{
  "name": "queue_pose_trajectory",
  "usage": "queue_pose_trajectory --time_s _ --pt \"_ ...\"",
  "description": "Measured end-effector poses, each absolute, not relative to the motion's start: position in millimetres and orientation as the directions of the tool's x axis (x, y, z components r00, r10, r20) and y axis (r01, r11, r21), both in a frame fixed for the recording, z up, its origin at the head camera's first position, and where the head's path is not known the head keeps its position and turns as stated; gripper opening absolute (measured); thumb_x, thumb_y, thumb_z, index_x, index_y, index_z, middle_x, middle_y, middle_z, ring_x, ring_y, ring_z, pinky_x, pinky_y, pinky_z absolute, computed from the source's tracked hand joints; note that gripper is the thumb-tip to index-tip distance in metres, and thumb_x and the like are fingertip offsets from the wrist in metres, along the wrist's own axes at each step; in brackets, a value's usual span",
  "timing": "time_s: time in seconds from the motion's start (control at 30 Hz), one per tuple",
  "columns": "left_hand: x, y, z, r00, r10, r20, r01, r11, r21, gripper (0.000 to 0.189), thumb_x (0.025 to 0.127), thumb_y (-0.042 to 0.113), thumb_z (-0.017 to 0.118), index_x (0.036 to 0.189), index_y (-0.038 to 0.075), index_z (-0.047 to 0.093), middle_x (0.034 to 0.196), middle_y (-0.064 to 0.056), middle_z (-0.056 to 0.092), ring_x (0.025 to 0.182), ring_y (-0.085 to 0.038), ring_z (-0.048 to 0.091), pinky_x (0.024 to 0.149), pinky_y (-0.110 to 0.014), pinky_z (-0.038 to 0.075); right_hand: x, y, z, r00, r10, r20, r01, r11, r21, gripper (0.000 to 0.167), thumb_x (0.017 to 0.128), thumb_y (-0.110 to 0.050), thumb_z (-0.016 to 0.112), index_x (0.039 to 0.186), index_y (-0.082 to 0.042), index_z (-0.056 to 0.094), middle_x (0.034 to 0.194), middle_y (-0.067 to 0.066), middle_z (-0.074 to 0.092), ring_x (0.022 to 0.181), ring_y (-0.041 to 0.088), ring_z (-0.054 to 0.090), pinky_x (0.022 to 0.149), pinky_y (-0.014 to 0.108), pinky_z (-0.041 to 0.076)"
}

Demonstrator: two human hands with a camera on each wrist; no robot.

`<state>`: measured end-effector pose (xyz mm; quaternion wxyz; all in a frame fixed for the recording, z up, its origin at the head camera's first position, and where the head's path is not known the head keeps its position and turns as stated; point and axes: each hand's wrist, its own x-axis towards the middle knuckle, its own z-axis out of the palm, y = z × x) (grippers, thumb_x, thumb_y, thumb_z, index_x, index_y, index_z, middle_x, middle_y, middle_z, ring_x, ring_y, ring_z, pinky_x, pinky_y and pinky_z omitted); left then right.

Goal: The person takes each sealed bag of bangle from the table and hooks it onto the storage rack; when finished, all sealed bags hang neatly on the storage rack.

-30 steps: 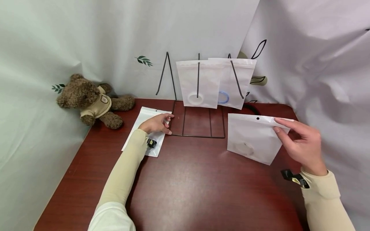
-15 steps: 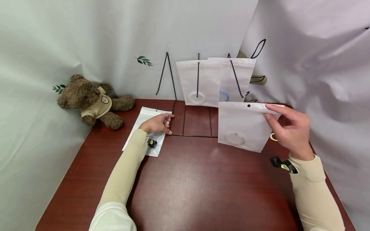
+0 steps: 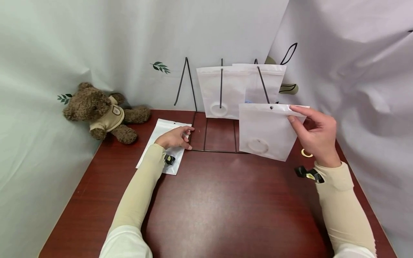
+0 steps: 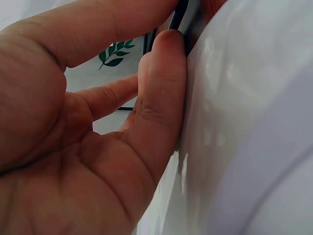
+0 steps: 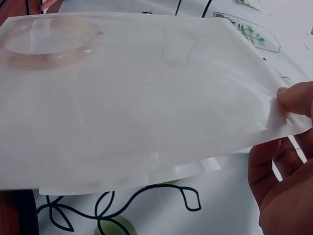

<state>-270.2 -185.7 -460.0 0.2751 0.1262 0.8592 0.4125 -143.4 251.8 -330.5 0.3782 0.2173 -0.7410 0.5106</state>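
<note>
My right hand (image 3: 317,134) pinches the top right corner of a white zip pouch (image 3: 274,123) between thumb and fingers. A pale ring shape (image 3: 258,145) shows through its lower part. The pouch's hang hole meets the tip of the right prong of a black wire rack (image 3: 220,152) in the head view. Two more white pouches hang on the rack: one (image 3: 211,86) on the middle prong, another (image 3: 277,77) on the right prong. My left hand (image 3: 175,137) holds the left side of the rack's base, the wire (image 4: 180,14) running between thumb and fingers.
Under my left forearm, a white pouch (image 3: 164,127) lies flat on the dark red table (image 3: 226,204). A brown teddy bear (image 3: 93,107) sits at the back left. Beside my right hand lies a small yellowish ring (image 3: 306,153). Pale curtains (image 3: 129,43) enclose the back and sides.
My right hand has carried the pouch left and up toward the right prong, uncovering the yellowish ring on the table. The left hand stays at the rack's base.
</note>
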Motion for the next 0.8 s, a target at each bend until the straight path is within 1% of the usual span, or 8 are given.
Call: queue_pose_trajectory --time_s 0.13,0.27,0.33,0.4,0.5,0.63,0.8 --pt "-270 -186 -460 -0.816 0.443 -0.372 -0.006 0.637 0.771 0.094 0.081 -0.001 0.088 0.161 0.012 0.041 0.135 -0.011 0.047 0.099 -0.019 0.054 0.089 -0.03 0.045 -152 250 -331 -0.63 0.052 0.775 -0.708 0.371 -0.6 0.028 0.083 0.015 0.075 0.11 0.011 0.078 0.092 -0.013 0.075 0.05 -0.002 0.039 0.052 0.015 0.033" --pt "-270 -186 -461 -0.816 0.447 -0.366 0.0 0.633 0.774 0.093 0.081 -0.001 0.088 0.161 0.012 0.041 0.134 -0.011 0.047 0.1 -0.019 0.054 0.09 -0.03 0.045 -163 249 -333 -0.635 0.061 0.77 -0.708 0.352 -0.612 0.027 0.084 0.016 0.074 0.111 0.011 0.078 0.099 -0.011 0.077 0.053 0.0 0.041 0.054 0.016 0.034" --pt "-271 -186 -462 -0.816 0.45 -0.362 0.002 0.629 0.777 0.093 0.081 -0.002 0.087 0.161 0.012 0.041 0.133 -0.011 0.047 0.1 -0.02 0.054 0.089 -0.03 0.045 -168 248 -333 -0.639 0.068 0.766 -0.71 0.33 -0.622 0.027 0.085 0.016 0.074 0.111 0.011 0.077 0.101 -0.006 0.078 0.054 0.001 0.042 0.054 0.016 0.034" --pt "-272 -186 -463 -0.815 0.454 -0.361 0.001 0.623 0.782 0.093 0.081 -0.002 0.087 0.161 0.011 0.041 0.132 -0.011 0.047 0.1 -0.02 0.054 0.089 -0.031 0.045 -174 247 -335 -0.644 0.082 0.76 -0.709 0.31 -0.634 0.026 0.085 0.015 0.074 0.111 0.011 0.077 0.102 -0.005 0.079 0.056 0.002 0.044 0.054 0.016 0.035" --pt "-272 -186 -463 -0.813 0.453 -0.366 -0.005 0.624 0.782 0.094 0.081 -0.002 0.087 0.161 0.011 0.041 0.132 -0.011 0.047 0.1 -0.02 0.054 0.089 -0.03 0.045 -182 245 -335 -0.654 0.095 0.75 -0.699 0.304 -0.648 0.026 0.087 0.013 0.074 0.113 0.011 0.077 0.098 -0.008 0.078 0.055 0.002 0.042 0.054 0.016 0.035" --pt "-272 -186 -462 -0.813 0.452 -0.368 -0.006 0.624 0.781 0.093 0.081 -0.002 0.087 0.161 0.011 0.041 0.133 -0.011 0.046 0.1 -0.02 0.054 0.088 -0.029 0.045 -197 246 -337 -0.662 0.111 0.741 -0.679 0.33 -0.656 0.026 0.089 0.009 0.074 0.115 0.007 0.078 0.093 -0.015 0.074 0.051 0.002 0.038 0.052 0.017 0.033" --pt "-271 -186 -462 -0.815 0.449 -0.365 -0.006 0.624 0.781 0.094 0.081 -0.003 0.087 0.161 0.012 0.041 0.133 -0.011 0.047 0.101 -0.02 0.054 0.089 -0.03 0.045 -217 246 -340 -0.668 0.128 0.733 -0.666 0.338 -0.665 0.027 0.09 0.005 0.076 0.116 0.002 0.08 0.079 -0.015 0.067 0.049 0.003 0.033 0.05 0.017 0.03"
